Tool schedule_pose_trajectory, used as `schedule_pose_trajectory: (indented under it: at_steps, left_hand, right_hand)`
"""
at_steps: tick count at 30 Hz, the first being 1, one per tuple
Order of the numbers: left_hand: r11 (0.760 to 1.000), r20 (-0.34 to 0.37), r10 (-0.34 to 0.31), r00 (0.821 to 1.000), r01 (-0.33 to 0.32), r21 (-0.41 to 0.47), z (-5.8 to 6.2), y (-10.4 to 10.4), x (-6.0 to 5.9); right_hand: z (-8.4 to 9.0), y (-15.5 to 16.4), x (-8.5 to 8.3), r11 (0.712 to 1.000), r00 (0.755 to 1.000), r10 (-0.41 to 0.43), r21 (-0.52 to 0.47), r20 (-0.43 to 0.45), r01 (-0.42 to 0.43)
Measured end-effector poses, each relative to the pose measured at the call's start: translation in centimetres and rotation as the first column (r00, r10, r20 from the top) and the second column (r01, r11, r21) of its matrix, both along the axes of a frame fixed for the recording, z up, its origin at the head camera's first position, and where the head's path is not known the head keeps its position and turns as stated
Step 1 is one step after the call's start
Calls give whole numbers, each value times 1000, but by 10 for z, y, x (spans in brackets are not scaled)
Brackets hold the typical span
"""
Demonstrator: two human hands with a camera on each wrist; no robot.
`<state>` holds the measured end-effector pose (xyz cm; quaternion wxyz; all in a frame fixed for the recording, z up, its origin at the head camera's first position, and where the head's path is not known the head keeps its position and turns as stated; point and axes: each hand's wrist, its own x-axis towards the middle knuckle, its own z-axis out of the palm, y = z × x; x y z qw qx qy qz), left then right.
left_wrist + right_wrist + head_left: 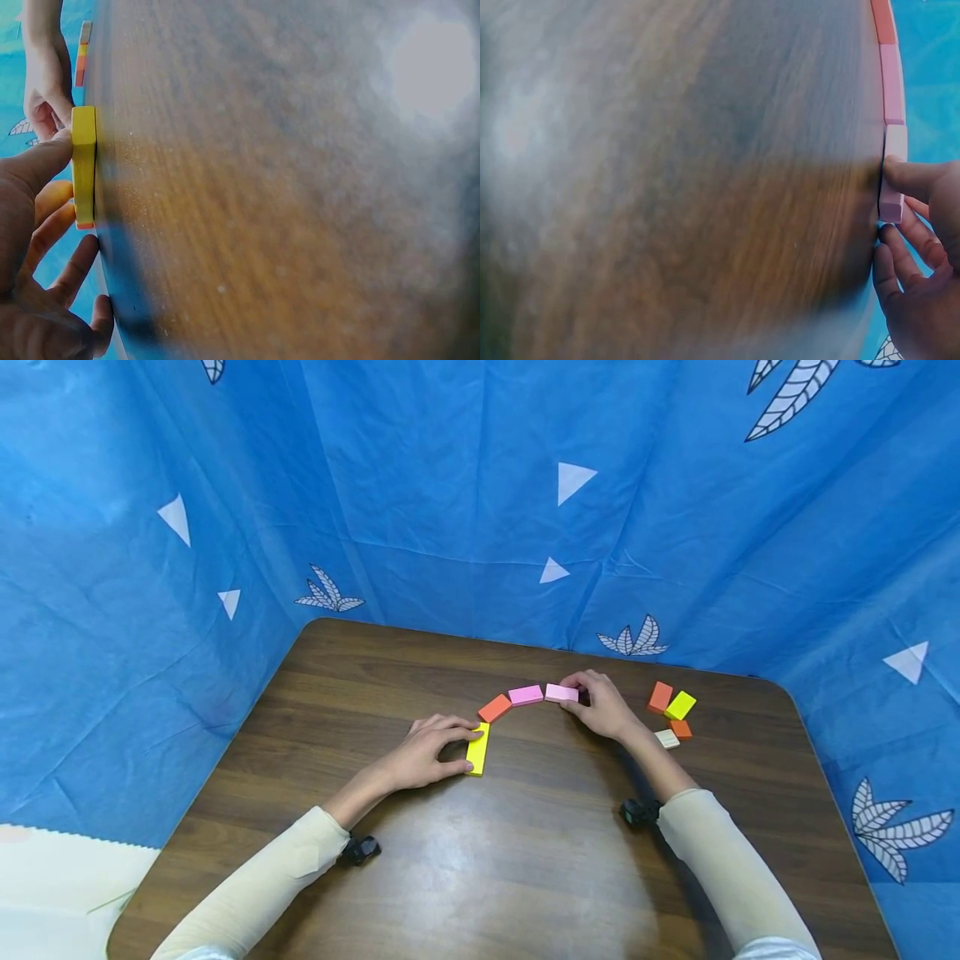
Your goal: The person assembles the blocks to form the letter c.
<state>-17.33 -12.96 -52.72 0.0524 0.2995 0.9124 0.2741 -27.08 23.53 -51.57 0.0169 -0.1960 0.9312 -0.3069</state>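
Observation:
A curved row of flat blocks lies on the wooden table (525,860): a yellow block (477,748), an orange block (495,707), a pink block (526,695) and a lighter pink block (562,692). My left hand (435,752) pinches the yellow block (84,165) between thumb and fingers. The fingers of my right hand (596,702) curl round the right end of the light pink block (893,176). In the right wrist view the pink block (892,82) and the orange block (883,19) run on beyond it.
To the right of my right hand lies a loose group: an orange block (660,697), a yellow-green block (680,704), a small orange block (681,729) and a pale wooden block (667,739). Blue patterned cloth (480,485) walls the table's back and sides.

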Motion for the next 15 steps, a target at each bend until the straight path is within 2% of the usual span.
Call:
schedule_pose_trajectory:
  at_steps: [15]
  left_hand:
    - [1000,-6,7,1000,-7,-1,-2,1,3]
  right_hand:
    - [-4,-4,2,1000,1000,1,-19,-15,-2]
